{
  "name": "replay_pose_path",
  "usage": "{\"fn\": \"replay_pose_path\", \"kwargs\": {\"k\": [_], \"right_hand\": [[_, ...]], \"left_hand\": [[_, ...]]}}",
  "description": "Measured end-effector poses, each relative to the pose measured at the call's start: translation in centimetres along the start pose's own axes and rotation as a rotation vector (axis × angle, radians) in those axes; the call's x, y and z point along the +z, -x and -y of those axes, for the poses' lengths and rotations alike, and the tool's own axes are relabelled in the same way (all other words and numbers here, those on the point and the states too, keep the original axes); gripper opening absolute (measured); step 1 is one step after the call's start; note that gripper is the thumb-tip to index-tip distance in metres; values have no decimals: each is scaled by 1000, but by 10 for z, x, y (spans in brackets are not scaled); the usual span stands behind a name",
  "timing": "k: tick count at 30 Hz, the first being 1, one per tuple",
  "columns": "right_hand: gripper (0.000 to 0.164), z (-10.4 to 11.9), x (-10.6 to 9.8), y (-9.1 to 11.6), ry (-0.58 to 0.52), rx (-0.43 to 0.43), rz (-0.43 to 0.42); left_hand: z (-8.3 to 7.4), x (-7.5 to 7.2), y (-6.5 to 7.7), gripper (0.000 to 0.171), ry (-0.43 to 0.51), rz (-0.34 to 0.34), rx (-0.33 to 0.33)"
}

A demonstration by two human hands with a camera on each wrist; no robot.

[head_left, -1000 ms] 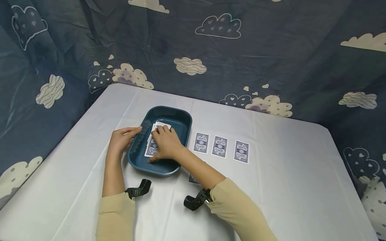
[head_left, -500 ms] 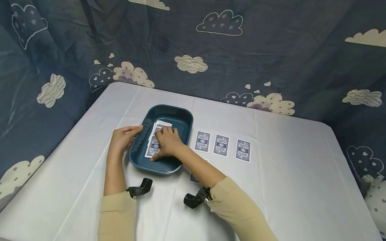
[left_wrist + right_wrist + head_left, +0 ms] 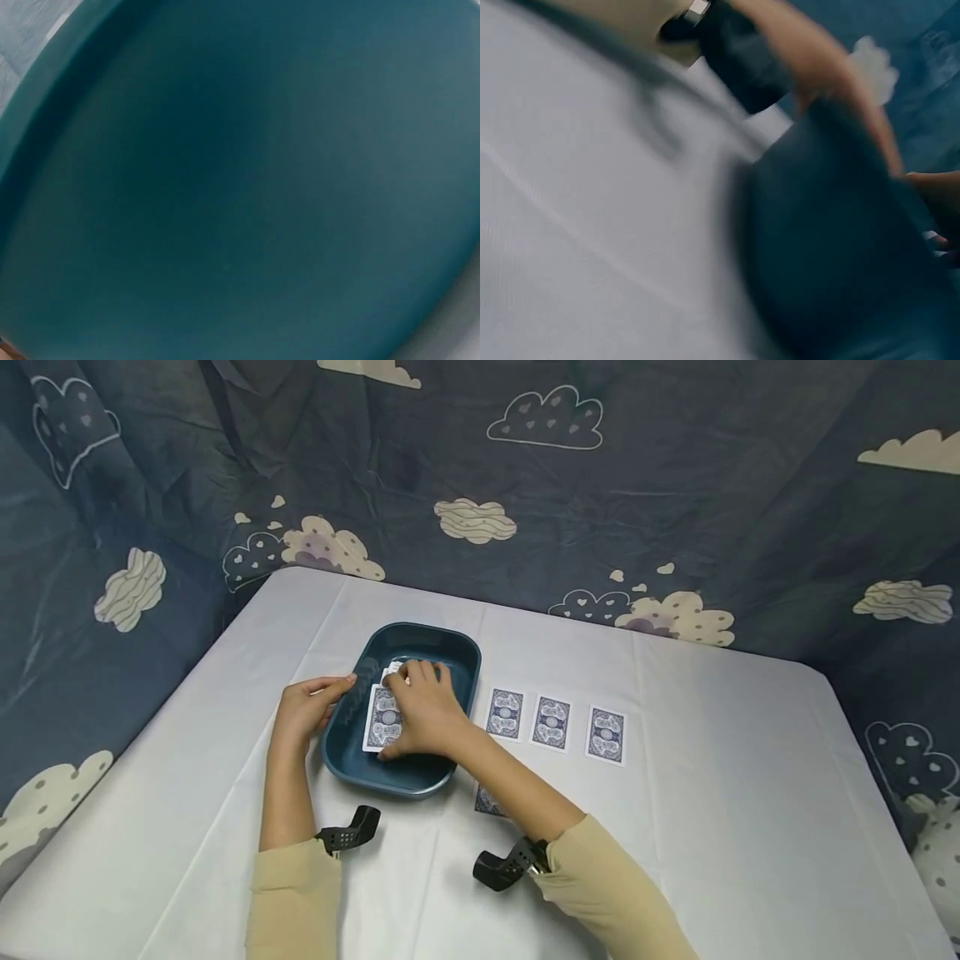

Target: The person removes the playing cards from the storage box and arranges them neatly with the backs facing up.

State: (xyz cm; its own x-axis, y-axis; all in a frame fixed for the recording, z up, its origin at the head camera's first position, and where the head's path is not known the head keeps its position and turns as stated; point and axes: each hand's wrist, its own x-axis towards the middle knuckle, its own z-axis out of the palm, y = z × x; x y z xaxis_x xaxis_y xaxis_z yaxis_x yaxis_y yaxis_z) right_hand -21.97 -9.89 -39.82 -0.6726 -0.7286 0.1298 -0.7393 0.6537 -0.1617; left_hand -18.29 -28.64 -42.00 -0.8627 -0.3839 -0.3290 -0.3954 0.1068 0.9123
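A deep blue-green tray (image 3: 367, 781) stands on the white-covered table. With thumb and fingers my left hand (image 3: 302, 712) pinches its left rim. Inside the tray, my right hand (image 3: 427, 714) holds a playing card (image 3: 380, 720) with a blue patterned back, fingers at its far end and thumb at its near end. White edges of more cards (image 3: 392, 669) peek out beyond it, mostly hidden by my right fingers. The left wrist view is filled by the tray wall (image 3: 247, 187); the blurred right wrist view shows the tray's side (image 3: 825, 225).
Three face-down playing cards lie in a row right of the tray: a near one (image 3: 504, 714), a middle one (image 3: 551, 722) and a far-right one (image 3: 606, 735). Another card (image 3: 487, 802) is partly covered by my right forearm. A dark cloud-print curtain (image 3: 375, 460) hangs behind the table.
My right hand has shifted slightly right and come up with the top card, which now sits apart from the pile's outline. My left hand keeps its hold on the tray rim.
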Motion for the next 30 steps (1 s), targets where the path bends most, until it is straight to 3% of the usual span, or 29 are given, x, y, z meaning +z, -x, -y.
{"fn": "replay_pose_path", "kwargs": {"k": [7,12,21,30], "right_hand": [[97,-16,-56,45,-1,47,-142],[96,-44,-71,94,25,144,-150],[96,-83,-36,173,-6,251,-32],[92,-99,-12,196,-125,186,60]], "left_hand": [[-1,3,-1,55,-17,-10,-21],[-1,1,1,58,-30,-11,-27],[-3,-4,5,64,-38,-19,-26],[-1,1,4,65,-24,-13,-33]]}}
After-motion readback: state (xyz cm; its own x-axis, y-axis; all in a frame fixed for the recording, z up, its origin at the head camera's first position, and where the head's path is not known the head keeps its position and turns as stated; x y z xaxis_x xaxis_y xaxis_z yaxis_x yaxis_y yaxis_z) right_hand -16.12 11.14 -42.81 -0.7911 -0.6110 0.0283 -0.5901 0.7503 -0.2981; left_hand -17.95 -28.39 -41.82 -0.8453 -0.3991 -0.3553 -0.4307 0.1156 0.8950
